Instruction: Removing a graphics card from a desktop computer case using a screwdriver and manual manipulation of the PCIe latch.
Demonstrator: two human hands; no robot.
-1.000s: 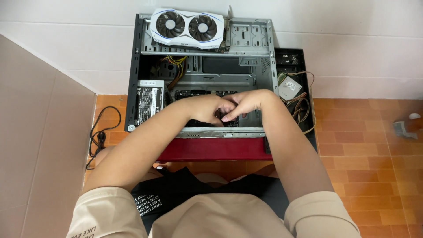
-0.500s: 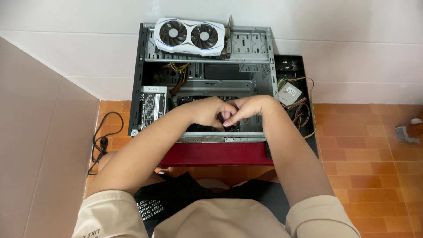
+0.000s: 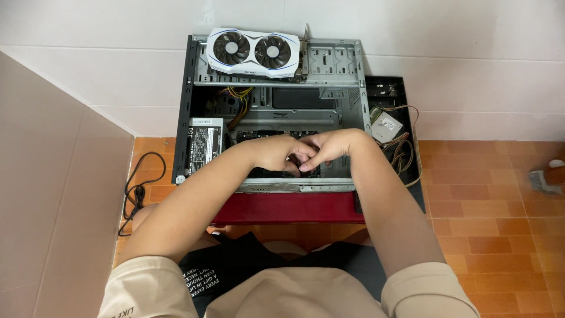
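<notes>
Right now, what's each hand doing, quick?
Left hand: fingers curled inside the open computer case; grip hidden.
Right hand: curled against it; cannot tell.

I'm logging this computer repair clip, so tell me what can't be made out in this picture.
Head view only:
- What the left hand and right hand grip: hidden by the fingers.
- The board under the hands inside the computer case: covered by hands and forearms.
- The part right of the case: too small to identify.
- The object on the floor: cut off by the right edge.

Bare matt metal case; glossy white plastic card at upper centre; orange floor tiles look matt, slightly rough.
</notes>
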